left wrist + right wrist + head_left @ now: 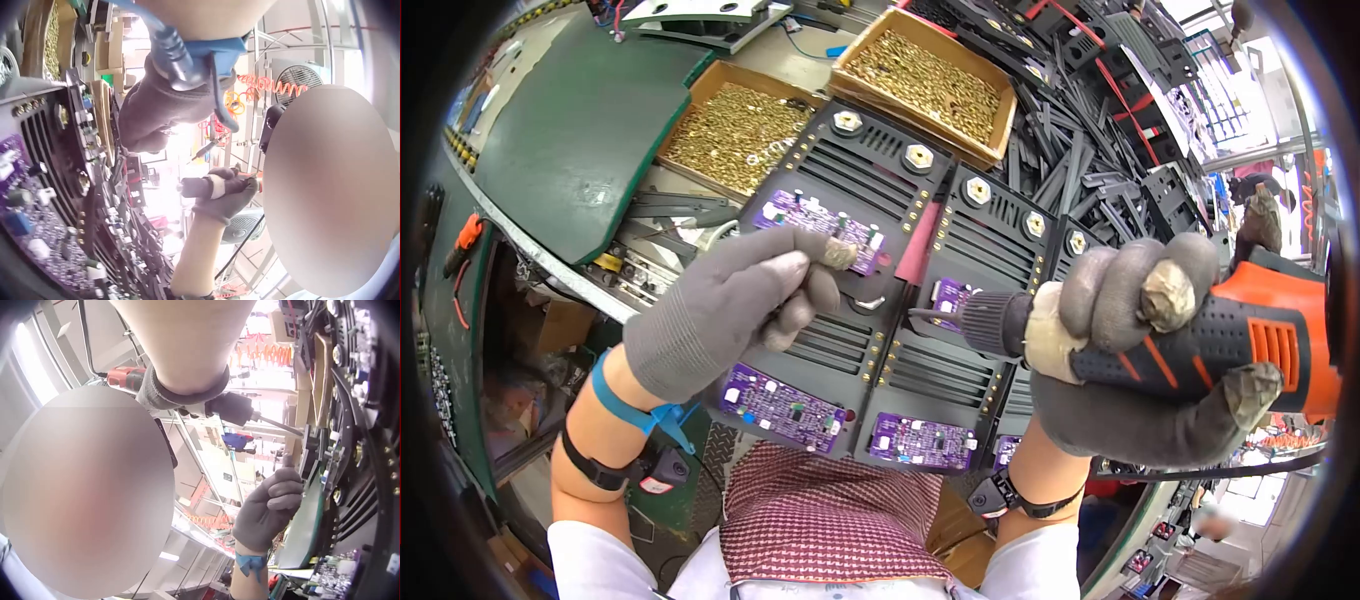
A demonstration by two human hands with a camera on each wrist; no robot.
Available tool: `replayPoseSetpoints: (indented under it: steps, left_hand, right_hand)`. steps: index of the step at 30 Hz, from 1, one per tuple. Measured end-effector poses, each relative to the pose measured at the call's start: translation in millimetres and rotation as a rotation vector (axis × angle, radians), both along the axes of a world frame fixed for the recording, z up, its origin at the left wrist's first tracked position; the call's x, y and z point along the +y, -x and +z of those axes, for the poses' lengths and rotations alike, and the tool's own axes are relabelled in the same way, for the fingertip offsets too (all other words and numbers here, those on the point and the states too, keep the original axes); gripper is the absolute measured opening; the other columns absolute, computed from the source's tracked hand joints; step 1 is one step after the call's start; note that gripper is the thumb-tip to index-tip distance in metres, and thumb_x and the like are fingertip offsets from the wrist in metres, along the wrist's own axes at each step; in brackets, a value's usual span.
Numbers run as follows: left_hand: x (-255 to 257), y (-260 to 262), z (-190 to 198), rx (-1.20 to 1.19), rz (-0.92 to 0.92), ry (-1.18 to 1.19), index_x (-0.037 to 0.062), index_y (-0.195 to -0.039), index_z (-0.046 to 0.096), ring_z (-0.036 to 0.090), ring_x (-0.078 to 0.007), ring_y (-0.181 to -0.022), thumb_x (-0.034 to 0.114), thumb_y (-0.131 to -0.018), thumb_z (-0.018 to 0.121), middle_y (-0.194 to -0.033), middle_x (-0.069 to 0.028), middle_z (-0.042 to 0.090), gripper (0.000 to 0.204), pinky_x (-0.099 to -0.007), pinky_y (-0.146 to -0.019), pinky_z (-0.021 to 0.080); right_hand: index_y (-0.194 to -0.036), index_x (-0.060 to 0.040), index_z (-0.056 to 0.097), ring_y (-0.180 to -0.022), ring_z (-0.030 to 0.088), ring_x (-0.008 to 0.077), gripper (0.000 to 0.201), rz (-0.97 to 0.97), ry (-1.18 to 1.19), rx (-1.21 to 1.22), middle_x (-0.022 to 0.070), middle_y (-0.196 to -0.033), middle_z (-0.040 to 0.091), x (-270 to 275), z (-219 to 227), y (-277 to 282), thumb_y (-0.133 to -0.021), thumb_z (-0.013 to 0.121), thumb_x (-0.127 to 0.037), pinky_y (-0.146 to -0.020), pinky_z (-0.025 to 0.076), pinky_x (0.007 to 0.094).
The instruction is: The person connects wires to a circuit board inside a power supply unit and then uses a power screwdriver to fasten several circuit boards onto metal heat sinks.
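Note:
My gloved left hand (725, 300) is over a purple circuit board (800, 212) on a black slotted panel (830, 345). Its index finger extends over the board's right end; the other fingers are bent, and whether the fingertip touches is unclear. The right wrist view shows this hand (265, 509) with the index finger raised from bent fingers. My gloved right hand (1140, 350) grips an orange and black power screwdriver (1270, 340), its bit pointing left above a smaller purple board (948, 300). In the left wrist view the right hand (231, 200) holds the same tool.
Two cardboard trays of small brass-coloured parts, one at left (730, 135) and one at right (930, 85), stand behind the panels. Black strips (1080, 170) are piled at the back right. More purple boards (922, 442) lie along the near edge. A green sheet (580, 130) is at the left.

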State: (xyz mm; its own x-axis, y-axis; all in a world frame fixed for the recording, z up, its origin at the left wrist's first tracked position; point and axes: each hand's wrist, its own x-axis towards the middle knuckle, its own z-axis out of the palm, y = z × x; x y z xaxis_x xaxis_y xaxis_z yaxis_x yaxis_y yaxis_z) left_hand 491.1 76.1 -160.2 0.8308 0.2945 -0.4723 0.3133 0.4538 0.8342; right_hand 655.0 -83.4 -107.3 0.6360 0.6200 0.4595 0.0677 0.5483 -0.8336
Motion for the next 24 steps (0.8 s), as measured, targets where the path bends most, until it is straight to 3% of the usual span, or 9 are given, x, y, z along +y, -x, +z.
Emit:
replayPoseSetpoints:
  steps: [1, 5, 6, 10, 14, 16, 19, 21, 24]
  left_hand:
    - [6.1, 7.4, -7.6, -0.041, -0.017, 0.029, 0.0008, -0.130, 0.046, 0.044, -0.0052, -0.069, 0.010, -0.095, 0.041, -0.094, -0.0056, 0.058, 0.036, -0.0175, -0.059, 0.036]
    - [6.5, 22.6, -26.9, -0.186, 0.153, 0.241, 0.0009, -0.132, 0.041, 0.045, -0.0055, -0.069, 0.011, -0.096, 0.048, -0.100, -0.0112, 0.061, 0.038, -0.0176, -0.061, 0.036]
    - [6.6, 26.3, -35.5, -0.174, 0.234, 0.332, 0.0011, -0.128, 0.044, 0.044, -0.0058, -0.067, 0.015, -0.097, 0.048, -0.099, -0.0108, 0.061, 0.034, -0.0183, -0.060, 0.035]
    - [8.5, 34.7, -53.0, -0.243, 0.233, 0.456, 0.0036, -0.111, 0.053, 0.042, -0.0061, -0.059, 0.035, -0.098, 0.049, -0.085, -0.0046, 0.059, 0.034, -0.0196, -0.055, 0.033]
    - [13.4, 37.8, -52.3, -0.233, 0.183, 0.580, 0.0072, -0.096, 0.058, 0.039, -0.0062, -0.054, 0.049, -0.094, 0.049, -0.071, 0.0011, 0.053, 0.043, -0.0204, -0.051, 0.032]
    - [13.9, 37.5, -61.2, -0.218, 0.203, 0.571, 0.0089, -0.092, 0.058, 0.039, -0.0062, -0.055, 0.049, -0.094, 0.050, -0.071, 0.0017, 0.051, 0.041, -0.0199, -0.051, 0.032]
    - [13.8, 37.2, -72.3, -0.413, 0.176, 0.610, 0.0076, -0.098, 0.059, 0.044, -0.0058, -0.060, 0.048, -0.093, 0.052, -0.074, 0.0028, 0.051, 0.041, -0.0159, -0.052, 0.033]
    - [12.4, 35.0, -59.1, -0.268, 0.254, 0.582, 0.0066, -0.101, 0.059, 0.041, -0.0055, -0.059, 0.046, -0.092, 0.054, -0.074, 0.0038, 0.050, 0.041, -0.0177, -0.051, 0.033]
    - [12.2, 34.6, -62.4, -0.344, 0.246, 0.623, 0.0051, -0.103, 0.060, 0.038, -0.0054, -0.057, 0.045, -0.092, 0.056, -0.071, 0.0043, 0.047, 0.042, -0.0196, -0.051, 0.032]
  right_hand:
    - [-0.096, -0.0011, 0.054, -0.039, 0.029, 0.0092, 0.056, 0.011, -0.009, 0.001, -0.0013, -0.051, 0.037, 5.5, 0.1, 3.7, -0.082, 0.057, -0.055, -0.040, 0.030, 0.0245]
    - [-0.095, -0.0005, 0.054, -0.042, 0.029, 0.0092, 0.057, 0.131, -0.076, -0.023, -0.0002, -0.054, 0.038, 30.1, -0.4, 13.2, -0.081, 0.058, -0.055, -0.043, 0.029, 0.0248]
    - [-0.095, -0.0004, 0.054, -0.042, 0.030, 0.0092, 0.057, 0.178, -0.101, -0.027, 0.0000, -0.055, 0.039, 42.6, -1.3, 18.8, -0.081, 0.058, -0.055, -0.043, 0.028, 0.0249]
    - [-0.094, 0.0002, 0.055, -0.045, 0.030, 0.0093, 0.058, 0.303, -0.159, -0.051, 0.0011, -0.058, 0.040, 65.7, -2.6, 32.6, -0.080, 0.059, -0.056, -0.046, 0.027, 0.0252]
    - [-0.094, 0.0001, 0.053, -0.047, 0.030, 0.0099, 0.058, 0.114, -0.090, 0.136, 0.0014, -0.058, 0.039, 71.5, 7.6, 61.0, -0.078, 0.062, -0.056, -0.048, 0.028, 0.0253]
    - [-0.094, -0.0017, 0.052, -0.049, 0.031, 0.0106, 0.056, 0.187, -0.112, 0.147, 0.0014, -0.059, 0.038, 74.4, 7.5, 63.8, -0.079, 0.062, -0.055, -0.048, 0.029, 0.0261]
    - [-0.094, -0.0063, 0.048, -0.053, 0.031, 0.0127, 0.051, 0.450, -0.158, 0.138, 0.0012, -0.059, 0.037, 70.4, 0.3, 52.6, -0.080, 0.061, -0.053, -0.049, 0.031, 0.0289]
    - [-0.094, -0.0061, 0.048, -0.053, 0.032, 0.0127, 0.051, 0.438, -0.152, 0.140, 0.0013, -0.059, 0.037, 70.9, 1.8, 55.5, -0.080, 0.060, -0.053, -0.049, 0.031, 0.0289]
    - [-0.094, -0.0053, 0.049, -0.052, 0.033, 0.0127, 0.051, 0.396, -0.138, 0.151, 0.0018, -0.059, 0.038, 77.6, 4.6, 58.4, -0.081, 0.060, -0.053, -0.049, 0.032, 0.0289]
